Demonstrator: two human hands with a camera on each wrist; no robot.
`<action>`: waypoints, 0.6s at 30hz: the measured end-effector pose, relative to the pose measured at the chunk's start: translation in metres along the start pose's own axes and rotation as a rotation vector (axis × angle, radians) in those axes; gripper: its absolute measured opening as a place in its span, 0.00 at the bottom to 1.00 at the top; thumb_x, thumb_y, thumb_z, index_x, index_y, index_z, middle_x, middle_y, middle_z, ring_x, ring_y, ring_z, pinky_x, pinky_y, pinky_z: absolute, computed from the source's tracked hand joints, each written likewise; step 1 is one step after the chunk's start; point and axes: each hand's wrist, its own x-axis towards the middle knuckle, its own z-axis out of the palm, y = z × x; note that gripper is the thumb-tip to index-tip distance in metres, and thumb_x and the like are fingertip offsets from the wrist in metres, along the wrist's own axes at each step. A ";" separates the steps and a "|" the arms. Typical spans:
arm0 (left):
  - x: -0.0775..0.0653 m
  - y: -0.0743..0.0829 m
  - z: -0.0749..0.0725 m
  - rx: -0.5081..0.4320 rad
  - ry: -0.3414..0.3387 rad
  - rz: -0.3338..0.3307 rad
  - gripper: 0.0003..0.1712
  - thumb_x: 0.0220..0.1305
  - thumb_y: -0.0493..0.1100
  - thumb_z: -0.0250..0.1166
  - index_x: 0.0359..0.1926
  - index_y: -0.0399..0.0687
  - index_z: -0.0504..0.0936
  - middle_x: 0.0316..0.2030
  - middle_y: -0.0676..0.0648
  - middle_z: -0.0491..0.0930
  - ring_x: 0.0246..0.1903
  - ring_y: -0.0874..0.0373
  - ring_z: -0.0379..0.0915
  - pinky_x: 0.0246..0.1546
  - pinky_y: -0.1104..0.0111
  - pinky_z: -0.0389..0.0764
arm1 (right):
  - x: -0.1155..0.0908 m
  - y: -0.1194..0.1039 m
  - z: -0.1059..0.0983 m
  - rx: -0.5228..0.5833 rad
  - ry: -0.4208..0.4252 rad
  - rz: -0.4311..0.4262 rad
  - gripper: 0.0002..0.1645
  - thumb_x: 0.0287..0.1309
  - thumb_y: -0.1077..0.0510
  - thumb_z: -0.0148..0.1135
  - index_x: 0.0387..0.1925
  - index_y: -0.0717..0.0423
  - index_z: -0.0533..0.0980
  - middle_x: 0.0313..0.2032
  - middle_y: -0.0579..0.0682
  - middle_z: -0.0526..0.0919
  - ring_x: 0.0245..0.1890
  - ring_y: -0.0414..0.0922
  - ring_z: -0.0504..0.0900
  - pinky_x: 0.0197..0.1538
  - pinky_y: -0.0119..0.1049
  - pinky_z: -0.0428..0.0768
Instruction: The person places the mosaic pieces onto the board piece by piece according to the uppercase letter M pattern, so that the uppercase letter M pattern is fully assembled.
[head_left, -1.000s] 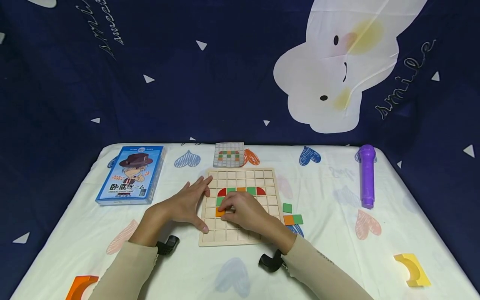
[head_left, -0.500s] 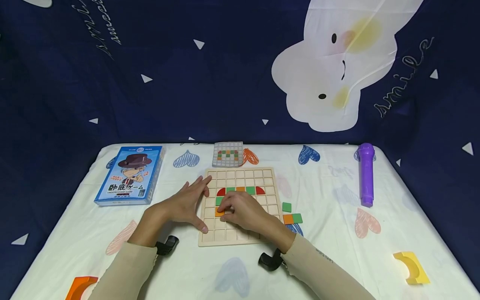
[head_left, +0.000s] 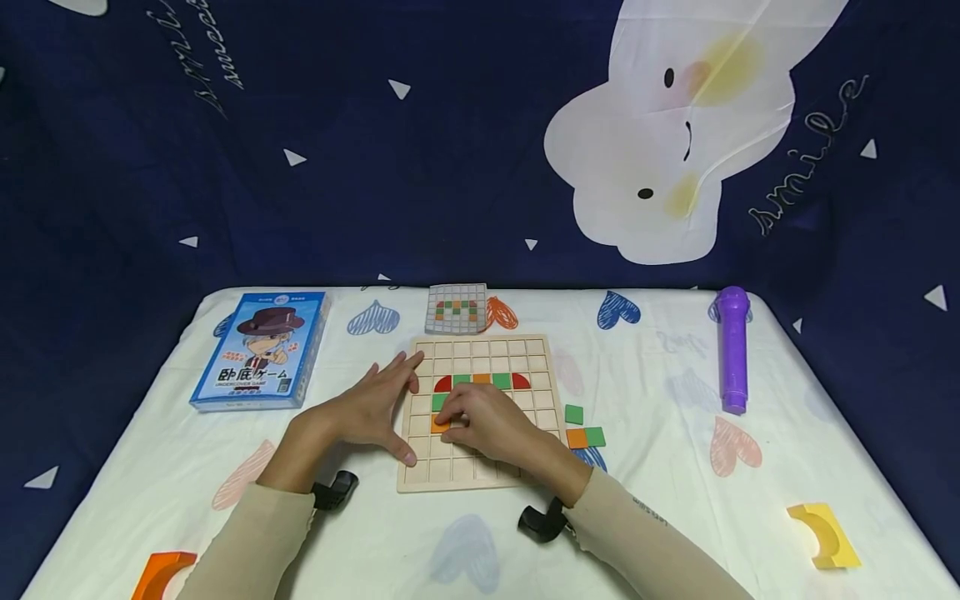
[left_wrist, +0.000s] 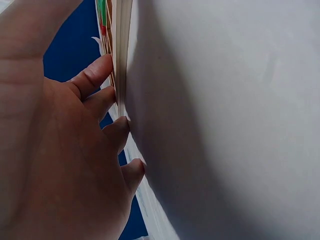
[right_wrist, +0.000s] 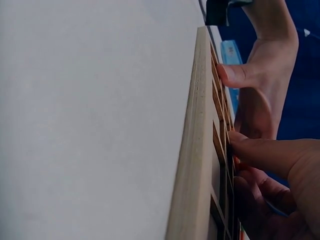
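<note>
A square wooden grid board (head_left: 487,483) lies on the table with coloured tiles in its cells. Its upper row runs from a red quarter-round tile (head_left: 443,383) through green and orange squares to another red one. My left hand (head_left: 367,410) is spread over the board's left side, fingertips at the edge and thumb near the front corner. With thumb and index finger, my right hand (head_left: 487,418) pinches an orange square tile (head_left: 438,424) at a left-hand cell, just below a green tile (head_left: 438,402). My right hand covers several cells in the middle.
Right of the board lie a loose green tile (head_left: 573,414) and an adjoining orange (head_left: 576,438) and green pair. A pattern card (head_left: 456,310) is behind it. Around are a blue game box (head_left: 262,350), a purple microphone-shaped object (head_left: 733,350), a yellow arch block (head_left: 828,536) and an orange one (head_left: 160,573).
</note>
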 end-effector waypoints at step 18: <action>0.002 0.003 -0.001 0.003 -0.002 -0.031 0.62 0.25 0.67 0.87 0.60 0.46 0.67 0.81 0.41 0.52 0.83 0.37 0.34 0.80 0.35 0.38 | -0.024 0.024 -0.031 0.212 0.088 -0.056 0.09 0.59 0.58 0.73 0.42 0.52 0.87 0.44 0.42 0.88 0.40 0.41 0.86 0.42 0.27 0.84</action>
